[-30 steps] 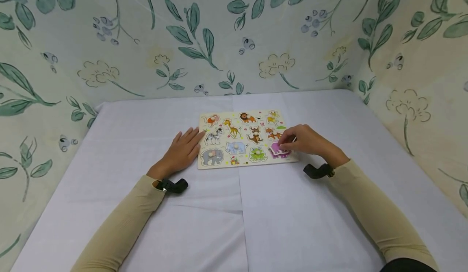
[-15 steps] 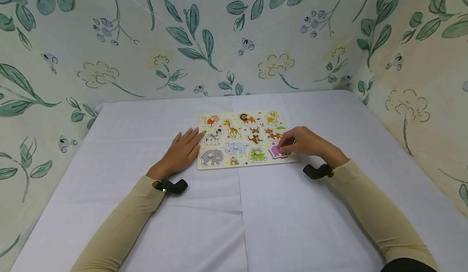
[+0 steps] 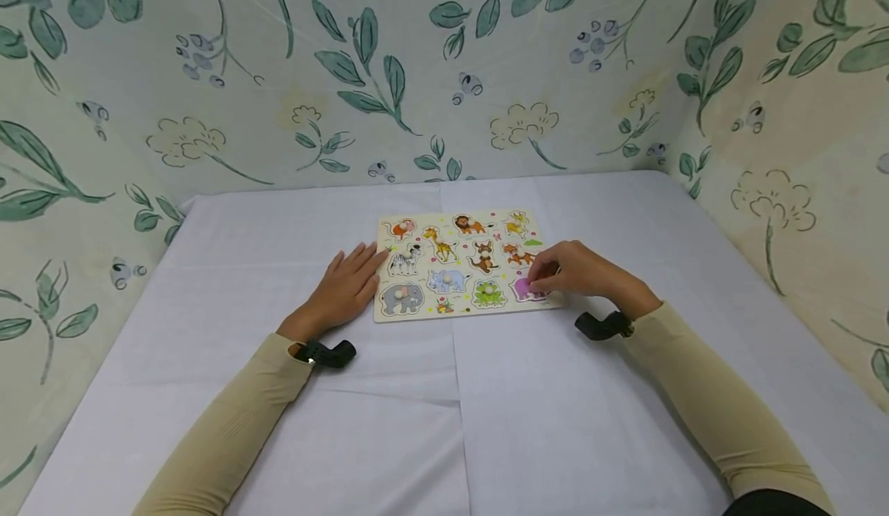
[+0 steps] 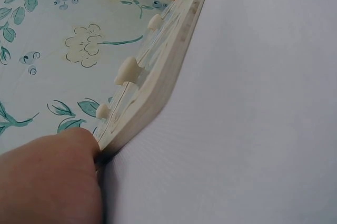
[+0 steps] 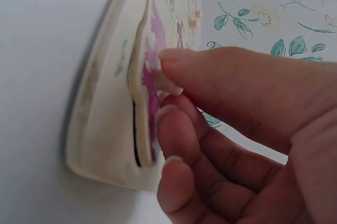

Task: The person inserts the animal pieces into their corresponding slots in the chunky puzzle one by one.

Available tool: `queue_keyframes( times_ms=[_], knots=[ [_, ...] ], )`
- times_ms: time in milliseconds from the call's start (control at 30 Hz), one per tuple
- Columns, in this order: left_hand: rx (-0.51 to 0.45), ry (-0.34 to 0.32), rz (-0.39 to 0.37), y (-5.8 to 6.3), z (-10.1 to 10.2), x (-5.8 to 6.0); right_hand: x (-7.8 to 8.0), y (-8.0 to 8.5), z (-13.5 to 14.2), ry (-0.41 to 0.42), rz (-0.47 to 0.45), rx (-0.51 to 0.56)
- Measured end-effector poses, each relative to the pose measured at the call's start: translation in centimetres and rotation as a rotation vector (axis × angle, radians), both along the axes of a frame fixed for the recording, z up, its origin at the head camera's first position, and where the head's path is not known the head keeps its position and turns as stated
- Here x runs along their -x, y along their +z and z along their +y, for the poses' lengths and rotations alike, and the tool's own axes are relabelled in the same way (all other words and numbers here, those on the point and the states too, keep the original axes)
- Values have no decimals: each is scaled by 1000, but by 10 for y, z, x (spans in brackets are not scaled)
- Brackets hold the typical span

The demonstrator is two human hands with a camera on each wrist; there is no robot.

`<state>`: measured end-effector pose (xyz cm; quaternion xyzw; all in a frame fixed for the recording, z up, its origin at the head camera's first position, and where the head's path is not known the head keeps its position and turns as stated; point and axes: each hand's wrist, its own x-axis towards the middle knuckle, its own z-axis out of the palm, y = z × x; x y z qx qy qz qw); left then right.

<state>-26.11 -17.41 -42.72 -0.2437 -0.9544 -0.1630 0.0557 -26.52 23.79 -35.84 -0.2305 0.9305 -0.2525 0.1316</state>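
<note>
A wooden peg puzzle board (image 3: 434,220) printed with animals lies on the white cloth. My left hand (image 3: 343,284) lies flat at the board's left side, fingers straight, fingertips at the edge. In the left wrist view, part of that hand (image 4: 52,176) meets the board's near corner. My right hand (image 3: 583,271) is over the lower right of the board. Its thumb and fingers pinch the pale knob (image 5: 167,83) of a purple animal puzzle piece (image 3: 520,290). In the right wrist view, the piece (image 5: 151,97) sits at its recess, with a dark gap along one end. The fingers hide its right part.
Other knobbed pieces fill the board, among them a grey elephant (image 3: 403,300), a green frog (image 3: 489,293) and a zebra (image 3: 406,260). White cloth (image 3: 542,416) covers the table. A leaf-patterned curtain (image 3: 417,53) hangs behind and at both sides.
The purple piece was tilted above its recess; it has come down with my right hand and now lies nearly level with the board. My left hand has stayed in place.
</note>
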Motion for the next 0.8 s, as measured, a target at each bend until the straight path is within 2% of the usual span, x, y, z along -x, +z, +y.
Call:
queue_keyframes(
  times_ms=[800],
  knots=[
    [1, -6, -6, 1, 0, 0, 2, -4, 1, 24, -3, 8]
  ],
)
